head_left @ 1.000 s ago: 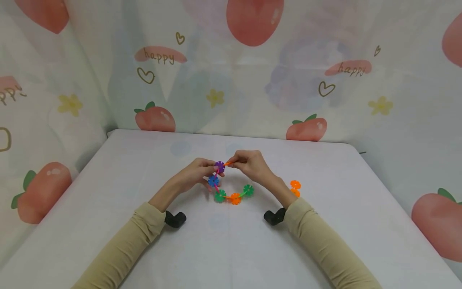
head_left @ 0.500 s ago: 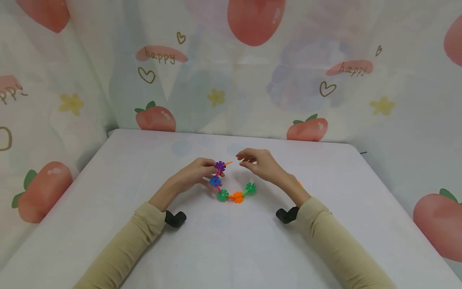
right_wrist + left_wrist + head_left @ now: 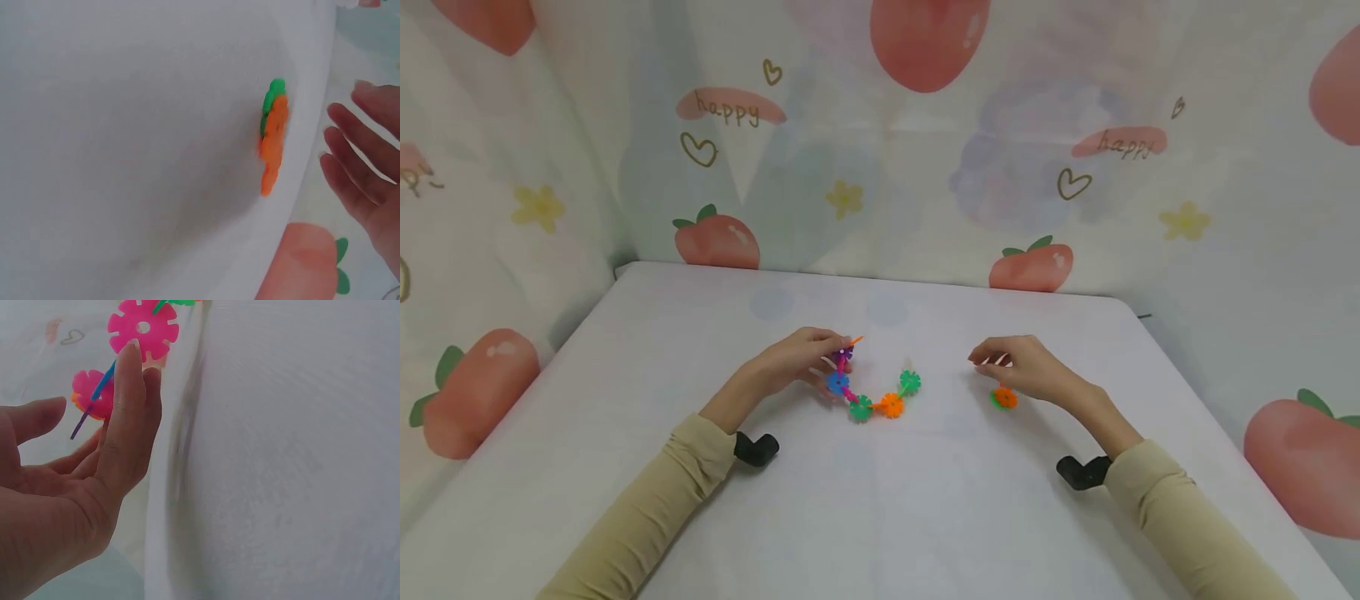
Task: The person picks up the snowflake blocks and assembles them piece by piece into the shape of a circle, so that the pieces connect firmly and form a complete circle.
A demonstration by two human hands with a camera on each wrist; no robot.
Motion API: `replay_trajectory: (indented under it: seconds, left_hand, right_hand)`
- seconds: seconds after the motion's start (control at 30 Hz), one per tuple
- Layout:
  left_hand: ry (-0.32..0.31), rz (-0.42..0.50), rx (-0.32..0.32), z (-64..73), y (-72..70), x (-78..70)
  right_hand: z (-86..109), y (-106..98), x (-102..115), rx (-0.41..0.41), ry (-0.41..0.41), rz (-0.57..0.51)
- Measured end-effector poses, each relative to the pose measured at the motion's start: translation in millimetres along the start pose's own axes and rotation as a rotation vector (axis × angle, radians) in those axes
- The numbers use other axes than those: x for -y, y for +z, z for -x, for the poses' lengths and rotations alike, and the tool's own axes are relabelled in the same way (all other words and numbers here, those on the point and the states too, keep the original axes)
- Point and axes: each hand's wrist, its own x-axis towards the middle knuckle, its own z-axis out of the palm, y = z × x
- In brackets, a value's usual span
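Observation:
My left hand (image 3: 805, 357) holds the upper end of a chain of plastic snowflake discs, its fingers around the purple disc (image 3: 844, 353). Below that, the chain curves through a blue disc (image 3: 838, 382), a green disc (image 3: 861, 408) and an orange disc (image 3: 892, 405) to another green one (image 3: 910, 382). In the left wrist view, fingertips lie against a pink disc (image 3: 142, 328), partly hiding the links. My right hand (image 3: 1018, 363) hovers with loosely bent fingers and nothing in them, above loose orange discs (image 3: 274, 134) and a green disc (image 3: 267, 112) on the table.
The white-covered table (image 3: 850, 517) carries the loose discs to the right of the chain. Black camera mounts sit at the left wrist (image 3: 756, 450) and right wrist (image 3: 1082, 473). A strawberry-print cloth (image 3: 910, 167) hangs behind and at the sides.
My right hand has let go of the orange disc at the chain's top end and moved right, over the loose discs. The left hand keeps its hold, with the chain shifted slightly.

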Motion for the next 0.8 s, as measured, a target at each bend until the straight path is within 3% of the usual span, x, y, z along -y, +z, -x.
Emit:
replay_trajectory:
  seconds: [0.27, 0.6, 0.7, 0.8]
  left_hand:
    - [-0.007, -0.018, -0.031, -0.2, -1.5, 1.5]
    - [-0.006, -0.042, -0.045, -0.2, 0.7, 0.9]
    - [-0.006, -0.038, -0.042, -0.5, 1.9, 0.2]
    - [-0.002, -0.038, -0.037, -0.6, 3.0, -1.4]
  right_hand:
    - [21.8, -15, -28, 0.078, 0.095, 0.057]
    - [19.4, -11, -41, 0.136, 0.252, 0.012]
    - [17.9, -7, -39, 0.125, 0.267, -0.018]
    - [16.4, -4, -36, 0.090, 0.228, -0.054]
